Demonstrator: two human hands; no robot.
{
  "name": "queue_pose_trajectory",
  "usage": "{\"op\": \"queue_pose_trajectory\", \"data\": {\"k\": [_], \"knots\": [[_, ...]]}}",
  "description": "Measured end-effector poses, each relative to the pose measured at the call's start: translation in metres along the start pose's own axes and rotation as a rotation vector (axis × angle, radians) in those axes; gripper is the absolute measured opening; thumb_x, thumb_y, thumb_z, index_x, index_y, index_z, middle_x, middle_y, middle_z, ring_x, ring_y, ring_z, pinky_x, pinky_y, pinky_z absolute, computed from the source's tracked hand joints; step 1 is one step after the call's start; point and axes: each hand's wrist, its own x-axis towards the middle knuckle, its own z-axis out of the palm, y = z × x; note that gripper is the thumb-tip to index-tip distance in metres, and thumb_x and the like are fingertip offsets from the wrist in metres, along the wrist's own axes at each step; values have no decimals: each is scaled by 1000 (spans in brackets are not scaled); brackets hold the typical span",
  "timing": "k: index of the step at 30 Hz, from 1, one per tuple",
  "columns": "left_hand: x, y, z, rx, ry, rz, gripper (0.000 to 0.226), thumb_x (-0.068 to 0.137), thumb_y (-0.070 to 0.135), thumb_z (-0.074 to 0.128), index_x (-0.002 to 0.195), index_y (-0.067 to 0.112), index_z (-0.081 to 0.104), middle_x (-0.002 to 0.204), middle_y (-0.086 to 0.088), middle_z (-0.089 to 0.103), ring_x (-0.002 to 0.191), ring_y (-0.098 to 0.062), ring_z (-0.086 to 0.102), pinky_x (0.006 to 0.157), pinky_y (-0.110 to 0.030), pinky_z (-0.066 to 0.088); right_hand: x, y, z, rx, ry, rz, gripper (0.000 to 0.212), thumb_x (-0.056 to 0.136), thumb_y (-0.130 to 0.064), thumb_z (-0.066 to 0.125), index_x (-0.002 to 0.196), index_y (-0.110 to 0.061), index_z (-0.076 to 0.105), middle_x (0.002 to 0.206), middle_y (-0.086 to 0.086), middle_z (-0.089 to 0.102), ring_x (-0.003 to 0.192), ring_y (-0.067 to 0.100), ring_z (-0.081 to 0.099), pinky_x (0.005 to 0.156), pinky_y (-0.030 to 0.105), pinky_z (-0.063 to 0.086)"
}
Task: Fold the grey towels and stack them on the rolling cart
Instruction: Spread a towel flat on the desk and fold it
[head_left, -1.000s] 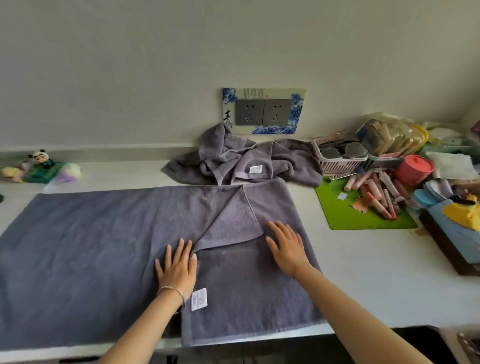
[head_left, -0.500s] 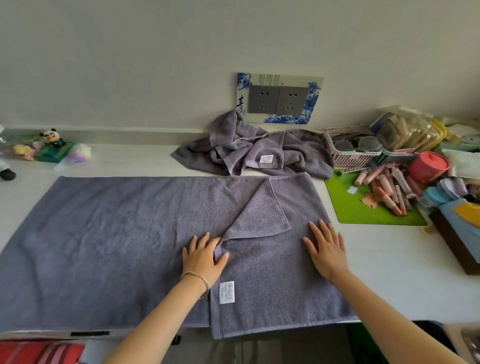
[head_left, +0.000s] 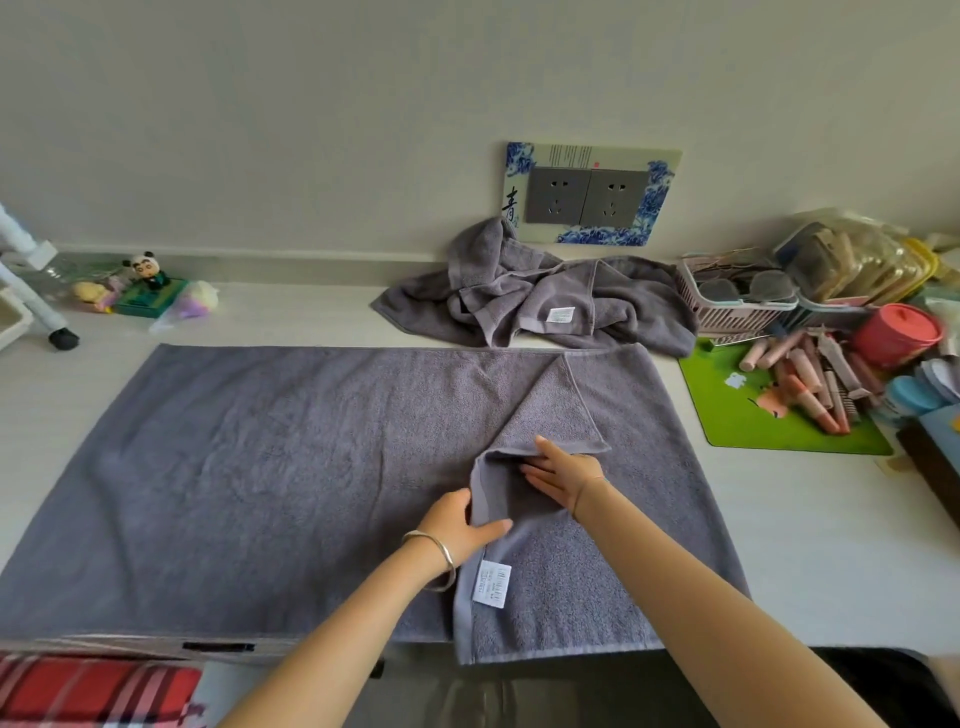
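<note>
Spread on the surface (head_left: 810, 530), the grey towel (head_left: 260, 467) looks soft, limp and light, best held by its hemmed edge, where the left hand (head_left: 462, 525) pinches the fold while the right hand (head_left: 563, 470) lies flat-fingered beneath the flap.

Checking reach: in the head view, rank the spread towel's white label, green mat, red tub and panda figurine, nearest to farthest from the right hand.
1. Spread towel's white label, beside the right hand.
2. Green mat, right.
3. Red tub, far right.
4. Panda figurine, far left.
</note>
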Motion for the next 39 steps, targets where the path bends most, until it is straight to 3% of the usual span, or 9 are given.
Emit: {"op": "queue_pose_trajectory", "data": {"k": [5,9,13,16,25,30,32,36,39], "knots": [[-24,38,-14,-478,-154,-57,18,96,24,49,110,16,58,104,2,66,94,-9,64,69,-12,49,-8,-27,9,-200,117,-388,25,97,-20,51,106,3,56,75,9,62,47,11,63,47,23,55],[-38,74,-41,-742,-297,-96,23,96,30,48,110,17,59,98,0,70,90,-15,65,83,-31,51,-53,-76,32,-223,30,-738,20,98,-23,48,83,-11,52,70,3,56,57,11,58,52,23,51],[-53,103,-80,-868,-307,-41,23,96,26,48,107,9,61,101,-8,68,90,-21,64,91,-36,48,-87,-109,65,-158,-76,-848,20,95,-26,53,79,-15,54,71,2,57,69,15,57,62,28,51],[-67,109,-117,-908,-327,22,23,97,23,45,98,8,63,89,-6,71,79,-17,67,78,-30,54,-111,-118,97,-93,-153,-904,17,94,-24,57,80,-13,57,70,1,57,70,11,55,67,25,48],[-120,64,-251,-953,-342,97,29,97,21,41,93,5,64,78,-5,73,67,-13,70,64,-22,57,-173,-109,239,0,-240,-1001,20,93,-27,58,91,-7,55,81,11,52,80,22,48,74,36,43],[-139,-2,-327,-972,-265,111,27,81,24,54,94,5,68,88,-8,73,79,-18,69,84,-33,53,-181,-82,340,-57,-254,-1010,23,93,-23,57,73,-15,49,68,-2,47,65,5,43,60,13,41],[-140,-37,-353,-976,-210,43,23,86,20,53,92,5,68,85,-9,73,73,-18,70,77,-30,55,-169,-64,378,-110,-243,-984,26,93,-24,58,72,-14,46,67,0,44,63,5,40,56,13,38],[-117,-134,-383,-698,9,-147,17,95,13,51,107,9,62,83,-1,71,69,-12,67,59,-23,54,-106,-2,442,-347,-183,-766,26,93,-24,56,73,-11,48,64,2,51,58,9,51,57,22,48],[-92,-209,-378,-525,116,-329,31,95,7,48,126,8,49,85,-2,61,67,-12,56,55,-25,44,-56,51,461,-701,-236,-525,28,95,-20,50,106,4,60,91,18,63,79,20,55,67,29,45]]}}
